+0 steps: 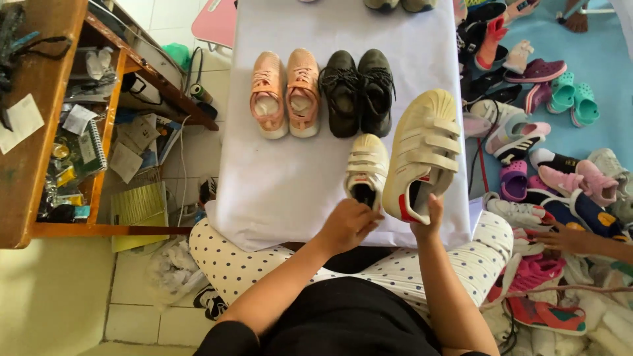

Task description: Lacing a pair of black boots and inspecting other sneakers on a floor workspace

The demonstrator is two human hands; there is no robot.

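Two cream strap sneakers are at the near edge of a white cloth (277,178). My right hand (427,221) grips the heel of the right cream sneaker (422,151), which is lifted and tilted towards me. My left hand (346,224) rests on the heel of the left cream sneaker (366,168), which lies flat on the cloth. Farther back stand a pair of pink sneakers (285,92) and a pair of black sneakers (359,91), side by side.
A heap of mixed shoes and sandals (547,151) covers the blue floor at the right, where another person's hand (560,238) reaches in. A cluttered wooden shelf (39,132) stands at the left. More shoes (399,5) sit at the cloth's far end.
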